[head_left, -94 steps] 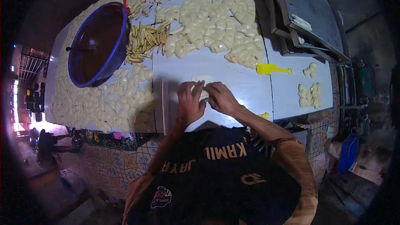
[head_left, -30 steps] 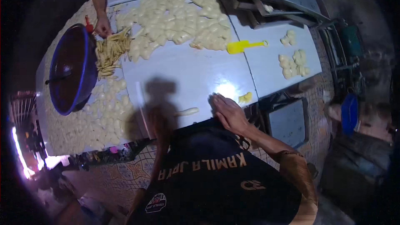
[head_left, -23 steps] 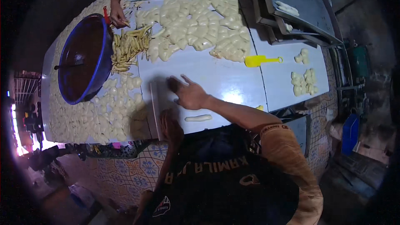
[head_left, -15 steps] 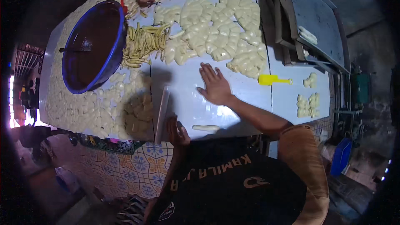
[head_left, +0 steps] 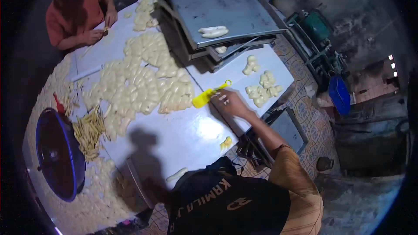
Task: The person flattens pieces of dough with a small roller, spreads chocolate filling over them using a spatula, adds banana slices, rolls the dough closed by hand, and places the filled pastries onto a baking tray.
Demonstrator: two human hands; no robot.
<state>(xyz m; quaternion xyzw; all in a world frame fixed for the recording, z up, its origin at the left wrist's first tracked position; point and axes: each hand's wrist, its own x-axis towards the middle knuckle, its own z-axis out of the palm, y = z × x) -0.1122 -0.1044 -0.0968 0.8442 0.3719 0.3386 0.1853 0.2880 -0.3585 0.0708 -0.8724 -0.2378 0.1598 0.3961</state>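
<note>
One blue basin (head_left: 78, 153) stands at left, beside a pile of yellowish strips (head_left: 89, 132); the left hand and its finger state cannot be made out. One dough roll (head_left: 177, 174) lies near the close edge of the table (head_left: 174, 137). Rightward, a yellow scraper (head_left: 202, 99) lies at the right hand (head_left: 229, 102), fingers bent beside its handle; whether they pinch it cannot be told.

Pale dough pieces (head_left: 143, 80) covered much of the white bench (head_left: 174, 139). On its left stood a blue basin (head_left: 77, 161) beside a heap of yellowish strips (head_left: 89, 132); stacked metal trays (head_left: 222, 4) stood farther off. A dough roll (head_left: 177, 174) lay near the front edge. A partly covered yellow scoop (head_left: 201, 99) seemed to rest across a seam.
</note>
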